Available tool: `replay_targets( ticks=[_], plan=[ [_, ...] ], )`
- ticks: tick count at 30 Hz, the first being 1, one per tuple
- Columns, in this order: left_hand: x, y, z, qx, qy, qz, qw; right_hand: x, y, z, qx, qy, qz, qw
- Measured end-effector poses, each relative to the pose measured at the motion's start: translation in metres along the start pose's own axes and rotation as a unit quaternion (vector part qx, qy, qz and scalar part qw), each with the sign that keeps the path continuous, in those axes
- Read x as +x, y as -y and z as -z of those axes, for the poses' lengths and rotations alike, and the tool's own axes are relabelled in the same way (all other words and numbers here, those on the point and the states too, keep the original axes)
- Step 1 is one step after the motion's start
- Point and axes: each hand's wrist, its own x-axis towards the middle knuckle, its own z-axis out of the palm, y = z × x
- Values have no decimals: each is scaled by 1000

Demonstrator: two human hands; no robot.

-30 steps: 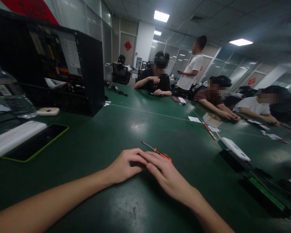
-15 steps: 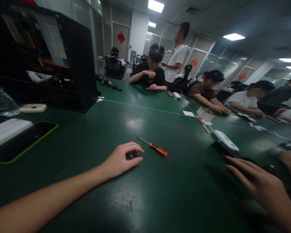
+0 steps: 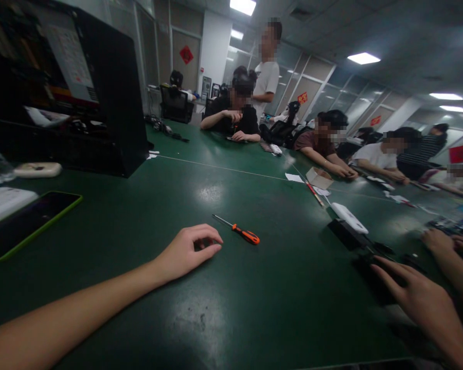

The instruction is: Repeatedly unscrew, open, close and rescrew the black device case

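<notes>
My left hand (image 3: 191, 249) rests on the green table (image 3: 278, 303), its fingers loosely curled and apart from the thumb, holding nothing. Just beyond its fingertips lies a screwdriver (image 3: 237, 229) with an orange and black handle, its metal shaft pointing away to the left. On the right side, my right hand (image 3: 419, 295) hovers low over the table, thumb and fingertips drawn together at a small dark thing (image 3: 368, 258) that I cannot make out. A black block (image 3: 347, 232) lies just past those fingertips, beside a white rounded device (image 3: 349, 218).
An open black computer case (image 3: 133, 108) stands at the left. Nearer are a green-edged phone (image 3: 34, 223), a white box (image 3: 5, 203) and a beige oval case (image 3: 38, 170). Farther right is a small cardboard box (image 3: 319, 178). Another person's hands (image 3: 442, 246) are at the right edge.
My right hand has drawn back toward me, away from the black block. The left hand and the screwdriver stay put on the table; the whole view has shifted slightly.
</notes>
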Motion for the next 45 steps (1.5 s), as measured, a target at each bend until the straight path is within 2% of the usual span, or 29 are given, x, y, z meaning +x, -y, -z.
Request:
replay_targets(
  ticks=[12, 20, 30, 38, 45],
  plan=[
    [-1, 0, 1, 6, 5, -4, 1000, 2, -13, -14, 74, 29, -53, 995],
    [-1, 0, 0, 11, 2, -9, 1000, 21, -23, -3, 135, 7, 57, 989],
    [-1, 2, 0, 8, -4, -11, 1000, 39, -19, -20, 164, 11, 21, 986],
    [0, -2, 0, 10, -2, -8, 1000, 35, -16, -14, 179, 67, 15, 981],
    [0, -2, 0, 15, 0, -4, 1000, 46, -17, -19, 167, 105, 8, 980]
  ],
)
